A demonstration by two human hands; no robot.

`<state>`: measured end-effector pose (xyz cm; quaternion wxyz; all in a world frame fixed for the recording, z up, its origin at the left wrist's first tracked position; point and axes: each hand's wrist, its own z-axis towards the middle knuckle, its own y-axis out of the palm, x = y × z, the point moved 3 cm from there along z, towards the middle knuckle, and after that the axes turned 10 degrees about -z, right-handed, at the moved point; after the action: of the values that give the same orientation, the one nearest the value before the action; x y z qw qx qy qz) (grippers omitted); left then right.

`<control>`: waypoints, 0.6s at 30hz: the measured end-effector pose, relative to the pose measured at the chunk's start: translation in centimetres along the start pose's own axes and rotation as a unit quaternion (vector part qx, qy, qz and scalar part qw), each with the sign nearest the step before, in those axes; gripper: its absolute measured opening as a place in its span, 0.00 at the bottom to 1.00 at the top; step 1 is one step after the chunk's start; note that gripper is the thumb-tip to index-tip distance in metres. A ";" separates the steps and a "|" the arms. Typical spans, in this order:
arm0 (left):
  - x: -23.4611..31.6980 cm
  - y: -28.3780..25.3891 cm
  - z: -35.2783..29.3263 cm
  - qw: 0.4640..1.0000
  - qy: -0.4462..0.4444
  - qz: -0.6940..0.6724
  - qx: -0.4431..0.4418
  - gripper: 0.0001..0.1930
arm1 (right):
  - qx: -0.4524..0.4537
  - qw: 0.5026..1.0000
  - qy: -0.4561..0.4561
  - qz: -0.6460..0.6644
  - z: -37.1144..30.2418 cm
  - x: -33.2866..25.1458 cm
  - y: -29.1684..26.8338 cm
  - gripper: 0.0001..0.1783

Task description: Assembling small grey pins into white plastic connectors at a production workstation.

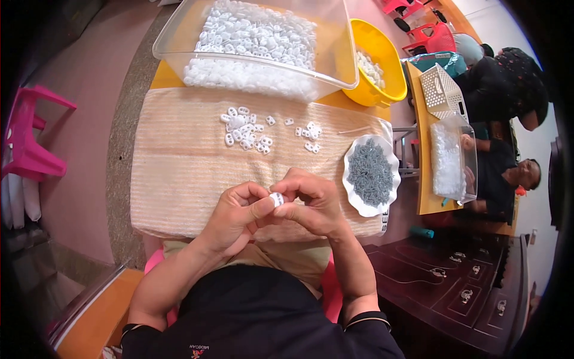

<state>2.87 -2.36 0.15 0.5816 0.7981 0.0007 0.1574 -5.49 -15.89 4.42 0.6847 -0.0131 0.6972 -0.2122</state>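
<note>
Over the near part of the towel, both my hands meet at a small white plastic piece with two holes (276, 199). My left hand (235, 216) grips it between thumb and forefinger. From the other side my right hand (314, 204) pinches at the same piece, its thumb and fingertips closed. Beyond the hands lies a loose pile of similar white two-holed oval pieces (241, 128), with a smaller cluster (311, 133) to its right. A white scalloped dish (351, 192) on the right is full of small grey parts (369, 172), too fine to make out singly.
A striped beige towel (179, 173) covers the table. At its far side stand a clear plastic bin (335, 66) of white pieces and a yellow basin (391, 72). A thin stick (355, 130) lies near the dish. Rightward, a person works at another table (424, 179).
</note>
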 end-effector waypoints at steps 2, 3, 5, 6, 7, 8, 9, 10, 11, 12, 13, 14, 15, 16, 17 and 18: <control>0.1 0.6 -0.1 1.000 -0.008 -0.022 0.003 0.06 | 0.034 0.997 -0.005 -0.064 0.0 -0.1 -1.6 0.12; 0.2 0.8 -0.1 1.000 -0.011 -0.009 0.012 0.08 | 0.092 0.993 0.004 -0.073 0.0 -0.1 -2.7 0.11; 0.3 0.6 -0.4 1.000 -0.012 0.003 0.021 0.10 | 0.213 0.975 0.052 0.017 0.4 -1.1 -5.5 0.10; 0.1 0.6 -0.4 1.000 -0.011 0.017 0.022 0.10 | 0.266 0.945 0.042 -0.189 0.6 -1.8 -8.4 0.09; 0.1 0.4 -0.3 0.999 -0.008 0.031 0.026 0.11 | 0.326 0.938 0.021 -0.113 1.6 -3.3 -9.8 0.09; 0.1 0.4 -0.3 0.999 -0.006 0.033 0.023 0.11 | 0.354 0.920 -0.011 -0.169 2.5 -3.7 -12.0 0.10; -0.1 0.4 -0.3 0.999 -0.007 0.034 0.023 0.11 | 0.381 0.893 -0.007 -0.240 3.4 -4.1 -14.0 0.13; -0.3 0.4 -0.3 0.999 -0.009 0.035 0.024 0.11 | 0.386 0.892 -0.017 -0.236 4.7 -3.2 -16.5 0.14; -0.5 0.4 -0.4 0.999 -0.011 0.035 0.022 0.11 | 0.391 0.890 -0.026 -0.233 5.3 -2.1 -18.5 0.16; -0.6 0.3 -0.4 0.999 -0.012 0.037 0.020 0.10 | 0.389 0.891 -0.026 -0.233 5.3 -1.3 -19.5 0.16; -0.5 0.2 -0.3 0.999 -0.010 0.038 0.020 0.10 | 0.389 0.851 -0.007 -0.352 5.7 -1.3 -19.8 0.16; -0.4 0.2 -0.3 0.999 -0.006 0.036 0.021 0.10 | 0.384 0.798 0.012 -0.465 6.0 -1.2 -19.8 0.17; -0.3 0.3 -0.3 0.999 0.002 0.042 0.023 0.10 | 0.390 0.824 0.027 -0.411 5.4 -0.2 -19.1 0.14; -0.2 0.2 -0.3 0.999 0.008 0.046 0.026 0.10 | 0.357 0.846 0.022 -0.395 5.1 0.0 -17.4 0.13; -0.1 0.1 -0.4 0.999 0.010 0.044 0.028 0.10 | 0.325 0.866 0.017 -0.379 4.7 0.4 -15.5 0.11; 0.0 0.1 -0.3 0.998 0.010 0.052 0.037 0.09 | 0.286 0.895 -0.048 -0.337 4.3 1.1 -13.4 0.10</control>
<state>2.76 -2.14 0.32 0.5427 0.8164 -0.0292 0.1950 -5.06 -29.66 7.70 0.5788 -0.0611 0.5263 -0.6200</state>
